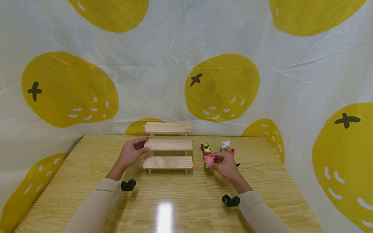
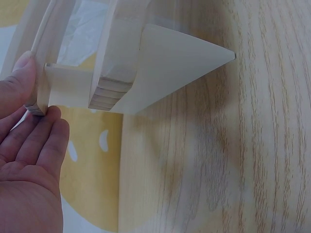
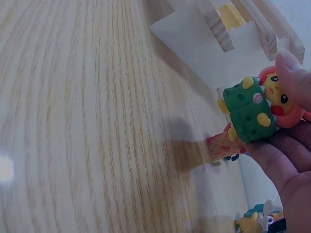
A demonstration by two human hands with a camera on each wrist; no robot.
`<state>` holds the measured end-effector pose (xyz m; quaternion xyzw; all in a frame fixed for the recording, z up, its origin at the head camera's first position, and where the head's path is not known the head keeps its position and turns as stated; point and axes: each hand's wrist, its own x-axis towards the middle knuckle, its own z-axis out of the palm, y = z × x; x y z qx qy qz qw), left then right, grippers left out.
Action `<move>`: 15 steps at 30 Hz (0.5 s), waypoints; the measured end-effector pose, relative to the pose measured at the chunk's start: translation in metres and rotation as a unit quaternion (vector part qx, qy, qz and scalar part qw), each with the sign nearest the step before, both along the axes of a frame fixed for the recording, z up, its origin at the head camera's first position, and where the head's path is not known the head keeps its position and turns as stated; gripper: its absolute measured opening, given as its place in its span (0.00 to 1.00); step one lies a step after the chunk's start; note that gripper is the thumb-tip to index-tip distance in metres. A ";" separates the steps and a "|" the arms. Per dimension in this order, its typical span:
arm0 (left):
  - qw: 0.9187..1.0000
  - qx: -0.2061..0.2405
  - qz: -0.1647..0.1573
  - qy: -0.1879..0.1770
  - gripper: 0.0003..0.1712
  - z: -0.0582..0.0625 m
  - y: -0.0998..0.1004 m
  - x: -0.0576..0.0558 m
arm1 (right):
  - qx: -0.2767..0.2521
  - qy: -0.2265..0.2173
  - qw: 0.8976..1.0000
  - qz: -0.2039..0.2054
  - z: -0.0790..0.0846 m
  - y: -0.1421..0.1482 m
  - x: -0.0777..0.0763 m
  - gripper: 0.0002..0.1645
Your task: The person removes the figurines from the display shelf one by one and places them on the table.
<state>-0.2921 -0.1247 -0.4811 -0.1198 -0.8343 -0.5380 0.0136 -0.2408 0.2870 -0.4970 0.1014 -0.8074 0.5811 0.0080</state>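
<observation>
A three-step wooden display shelf (image 1: 168, 144) stands on the table. At its left end my left hand (image 1: 131, 154) pinches the middle step (image 2: 41, 92) between thumb and fingers. My right hand (image 1: 225, 165) holds a small figurine (image 3: 252, 109) with a green body, a yellow face with red cheeks, and a pink hood, just right of the shelf. In the head view mostly its pink head shows. Right behind it stands a yellow, blue and red figurine (image 1: 205, 148). A white figurine (image 1: 225, 145) and a small red one (image 1: 231, 151) stand beyond my right hand.
The wood-grain table (image 1: 175, 191) runs back to a white cloth wall (image 1: 151, 87) printed with yellow fruit. In the right wrist view, more toys (image 3: 260, 217) show at the bottom edge. Black wrist devices (image 1: 128, 185) sit by both sleeves.
</observation>
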 end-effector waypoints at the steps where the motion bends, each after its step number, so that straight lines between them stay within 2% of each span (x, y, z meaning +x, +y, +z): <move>1: 1.000 0.000 0.000 -0.001 0.32 0.000 0.000 0.000 | 0.001 0.000 1.000 -0.003 0.000 0.000 0.000 0.22; 15: 1.000 0.003 -0.003 -0.003 0.32 -0.001 -0.001 -0.001 | 0.002 0.010 1.000 -0.006 -0.004 0.003 -0.003 0.22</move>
